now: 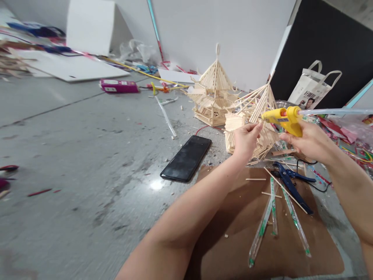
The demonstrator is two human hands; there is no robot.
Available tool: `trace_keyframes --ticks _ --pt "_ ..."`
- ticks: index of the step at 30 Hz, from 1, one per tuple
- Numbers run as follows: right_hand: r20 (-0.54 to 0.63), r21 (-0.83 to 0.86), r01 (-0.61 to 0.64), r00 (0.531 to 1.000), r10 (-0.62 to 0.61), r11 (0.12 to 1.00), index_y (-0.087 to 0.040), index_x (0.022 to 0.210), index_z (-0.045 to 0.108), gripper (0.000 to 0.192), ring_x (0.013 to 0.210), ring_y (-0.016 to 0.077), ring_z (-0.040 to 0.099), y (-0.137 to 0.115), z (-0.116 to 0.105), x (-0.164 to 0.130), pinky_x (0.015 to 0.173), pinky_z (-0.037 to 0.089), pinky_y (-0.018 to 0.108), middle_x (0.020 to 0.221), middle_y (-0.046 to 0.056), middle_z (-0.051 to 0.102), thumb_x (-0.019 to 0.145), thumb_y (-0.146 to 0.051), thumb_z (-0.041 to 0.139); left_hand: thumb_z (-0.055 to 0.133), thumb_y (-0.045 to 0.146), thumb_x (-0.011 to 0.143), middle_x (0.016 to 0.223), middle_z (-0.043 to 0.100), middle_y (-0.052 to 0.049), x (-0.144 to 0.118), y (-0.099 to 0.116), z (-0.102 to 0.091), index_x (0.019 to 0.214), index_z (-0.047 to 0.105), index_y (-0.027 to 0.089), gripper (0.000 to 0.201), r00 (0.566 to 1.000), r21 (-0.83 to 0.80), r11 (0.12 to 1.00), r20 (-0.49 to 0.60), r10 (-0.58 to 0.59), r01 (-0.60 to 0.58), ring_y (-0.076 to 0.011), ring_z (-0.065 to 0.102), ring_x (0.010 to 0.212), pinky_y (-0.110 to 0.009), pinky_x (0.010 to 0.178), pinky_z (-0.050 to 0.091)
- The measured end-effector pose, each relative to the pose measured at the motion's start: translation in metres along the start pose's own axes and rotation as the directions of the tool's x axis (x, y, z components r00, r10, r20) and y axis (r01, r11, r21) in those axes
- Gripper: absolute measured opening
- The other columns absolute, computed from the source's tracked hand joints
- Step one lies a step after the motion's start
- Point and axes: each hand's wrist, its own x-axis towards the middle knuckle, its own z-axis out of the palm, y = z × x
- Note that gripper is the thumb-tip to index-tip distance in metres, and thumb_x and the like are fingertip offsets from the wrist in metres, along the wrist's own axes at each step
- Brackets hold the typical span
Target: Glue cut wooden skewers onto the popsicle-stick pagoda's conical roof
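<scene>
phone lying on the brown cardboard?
No. The phone lies on the bare grey floor, just left of the cardboard, face up with a dark screen.

Both forearms reach forward, left hand (pixel 246 140) pinching, right hand (pixel 310 143) closed in a grip.

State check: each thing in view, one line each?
left hand: gripping the unfinished stick model
right hand: holding the glue gun
glue gun: raised, nozzle at the model, glue stick loaded
unfinished stick model: upright, roof partly open
finished stick model: upright, untouched
phone: flat, screen dark
blue pliers: lying on cardboard
</scene>
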Motion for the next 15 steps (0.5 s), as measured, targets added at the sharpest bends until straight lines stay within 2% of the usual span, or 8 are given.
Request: trace_keyframes --ticks 5,15 --pt "-0.015 -0.035 0.029 0.999 -0.030 0.999 -0.021 0.093 0.060 0.031 0.059 0.0184 0.056 -0.0009 -0.0007 0.0009 0.050 0.039 0.030 0.056 0.001 0.054 0.074 -0.045 0.056 0.065 0.038 0.065 0.043 0.043 0.006 -0.0007 0.0013 0.0007 0.065 0.063 0.013 0.025 1.000 -0.018 1.000 -0.006 -0.024 0.023 -0.0017 0.030 0.035 -0.018 0.035 0.021" --pt "0.001 -0.026 -0.023 1.000 0.023 0.999 -0.021 0.091 0.061 0.032 0.058 0.0178 0.055 -0.0016 -0.0020 0.0008 0.050 0.039 0.030 0.056 0.001 0.054 0.072 -0.046 0.057 0.064 0.036 0.066 0.042 0.042 0.007 -0.0021 0.0037 0.0012 0.064 0.062 0.013 0.023 1.000 -0.031 0.999 -0.002 -0.024 0.024 -0.0015 0.030 0.034 -0.018 0.035 0.020"
